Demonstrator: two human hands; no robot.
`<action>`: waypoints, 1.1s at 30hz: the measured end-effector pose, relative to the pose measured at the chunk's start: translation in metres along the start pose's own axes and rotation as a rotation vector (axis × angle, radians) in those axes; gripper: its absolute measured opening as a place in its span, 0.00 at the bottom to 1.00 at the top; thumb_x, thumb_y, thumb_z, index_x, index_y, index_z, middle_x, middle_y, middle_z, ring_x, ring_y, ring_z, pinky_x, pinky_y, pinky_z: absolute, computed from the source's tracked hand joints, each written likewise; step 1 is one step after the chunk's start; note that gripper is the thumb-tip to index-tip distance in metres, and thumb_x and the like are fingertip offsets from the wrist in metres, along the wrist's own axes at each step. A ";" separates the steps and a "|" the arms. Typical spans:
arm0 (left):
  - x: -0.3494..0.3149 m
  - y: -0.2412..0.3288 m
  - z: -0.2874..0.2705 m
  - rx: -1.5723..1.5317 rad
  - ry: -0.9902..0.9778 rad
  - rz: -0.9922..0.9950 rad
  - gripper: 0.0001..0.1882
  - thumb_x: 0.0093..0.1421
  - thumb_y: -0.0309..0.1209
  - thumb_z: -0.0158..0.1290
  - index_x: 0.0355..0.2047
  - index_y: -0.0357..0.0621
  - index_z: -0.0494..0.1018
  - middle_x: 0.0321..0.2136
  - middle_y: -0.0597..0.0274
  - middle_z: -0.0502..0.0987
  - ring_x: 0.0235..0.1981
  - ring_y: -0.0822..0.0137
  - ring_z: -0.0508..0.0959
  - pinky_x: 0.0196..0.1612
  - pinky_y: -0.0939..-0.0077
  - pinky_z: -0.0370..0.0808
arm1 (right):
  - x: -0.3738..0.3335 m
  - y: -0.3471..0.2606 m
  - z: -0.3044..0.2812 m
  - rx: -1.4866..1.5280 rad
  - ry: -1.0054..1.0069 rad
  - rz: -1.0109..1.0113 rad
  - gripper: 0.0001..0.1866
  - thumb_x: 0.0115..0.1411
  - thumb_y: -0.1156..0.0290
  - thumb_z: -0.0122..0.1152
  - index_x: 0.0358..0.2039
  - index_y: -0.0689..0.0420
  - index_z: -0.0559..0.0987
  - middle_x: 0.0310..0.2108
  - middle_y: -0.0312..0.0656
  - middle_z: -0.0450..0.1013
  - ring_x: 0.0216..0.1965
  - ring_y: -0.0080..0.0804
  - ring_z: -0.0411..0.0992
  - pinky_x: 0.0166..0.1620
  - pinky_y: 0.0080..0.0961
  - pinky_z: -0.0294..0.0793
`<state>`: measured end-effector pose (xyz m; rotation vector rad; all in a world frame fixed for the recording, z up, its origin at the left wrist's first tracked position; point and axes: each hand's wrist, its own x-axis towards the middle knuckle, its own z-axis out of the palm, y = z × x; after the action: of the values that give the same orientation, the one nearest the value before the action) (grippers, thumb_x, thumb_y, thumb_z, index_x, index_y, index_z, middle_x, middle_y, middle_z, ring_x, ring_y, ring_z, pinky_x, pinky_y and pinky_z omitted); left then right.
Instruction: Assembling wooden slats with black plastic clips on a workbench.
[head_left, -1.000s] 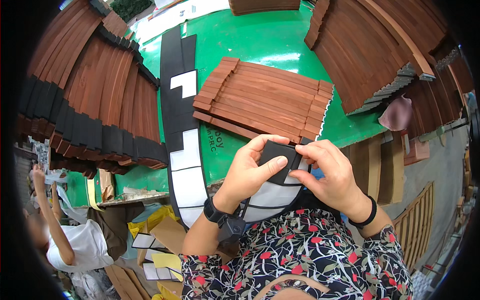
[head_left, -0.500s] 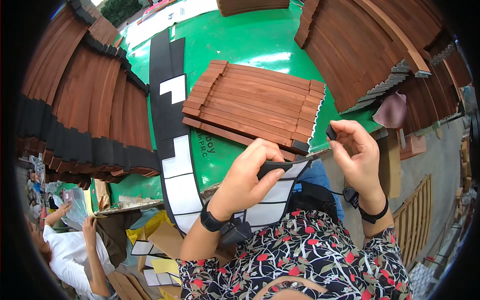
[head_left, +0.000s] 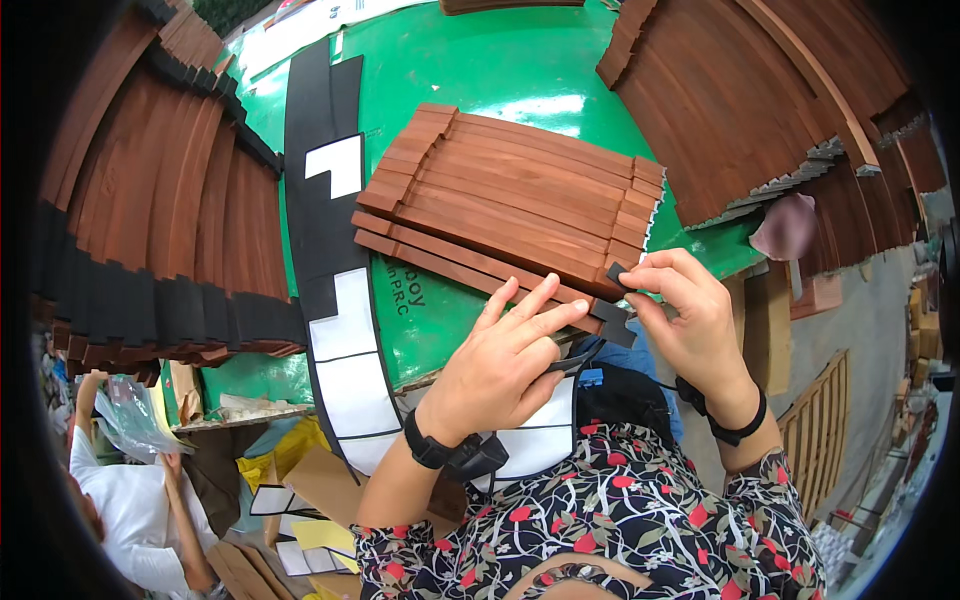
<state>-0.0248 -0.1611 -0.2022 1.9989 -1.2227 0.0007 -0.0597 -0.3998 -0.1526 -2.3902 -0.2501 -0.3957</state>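
Fingers spread, my left hand [head_left: 505,370] rests its fingertips on a brown wooden slat [head_left: 480,280] along the near side of a slat stack [head_left: 520,190]. A black patch [head_left: 613,325] covers the right end of that slat. Between thumb and fingers, my right hand [head_left: 690,315] pinches a small black pad [head_left: 617,275] at the stack's near right corner. A long black sheet strip [head_left: 325,215] with white backing runs down the table and over its near edge. Its loose black end shows below my left hand; whether the palm touches it is hidden.
Slats with black-covered ends [head_left: 170,230] are piled on the left. More slats [head_left: 730,120] are stacked at the right on the green table [head_left: 400,70], near a pinkish round object [head_left: 785,228]. A person in white [head_left: 130,510] handles clear plastic at lower left.
My left hand has stopped gripping the strip and spread its fingers onto the near slat, now apart from the stack. My right hand has brought the pad left to the slat ends.
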 end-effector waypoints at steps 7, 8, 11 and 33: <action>-0.002 -0.002 0.003 0.000 0.037 0.016 0.09 0.48 0.25 0.60 0.25 0.43 0.69 0.62 0.57 0.71 0.68 0.44 0.63 0.68 0.38 0.53 | 0.004 0.001 0.007 -0.133 0.032 -0.139 0.10 0.49 0.84 0.68 0.34 0.62 0.82 0.35 0.44 0.76 0.37 0.42 0.76 0.39 0.33 0.77; -0.002 -0.002 0.004 -0.001 0.039 0.015 0.09 0.48 0.25 0.60 0.25 0.43 0.69 0.62 0.57 0.71 0.68 0.44 0.63 0.68 0.38 0.53 | 0.004 0.000 0.007 -0.139 0.031 -0.137 0.10 0.49 0.84 0.67 0.34 0.62 0.82 0.35 0.44 0.76 0.37 0.42 0.76 0.39 0.33 0.76; -0.002 -0.002 0.004 -0.012 0.043 0.012 0.09 0.48 0.25 0.60 0.25 0.43 0.69 0.62 0.57 0.72 0.68 0.45 0.63 0.68 0.38 0.53 | 0.004 0.001 0.006 -0.135 0.023 -0.137 0.09 0.49 0.84 0.67 0.33 0.62 0.82 0.35 0.43 0.76 0.37 0.42 0.76 0.39 0.33 0.76; 0.002 -0.002 0.007 0.007 0.076 0.013 0.08 0.47 0.25 0.58 0.24 0.43 0.68 0.61 0.56 0.72 0.68 0.45 0.64 0.67 0.38 0.54 | 0.005 0.003 0.006 -0.140 0.021 -0.183 0.10 0.49 0.83 0.69 0.33 0.62 0.82 0.35 0.43 0.76 0.36 0.42 0.75 0.38 0.33 0.76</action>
<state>-0.0247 -0.1664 -0.2073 1.9794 -1.1885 0.0865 -0.0529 -0.3980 -0.1574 -2.5071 -0.4474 -0.5379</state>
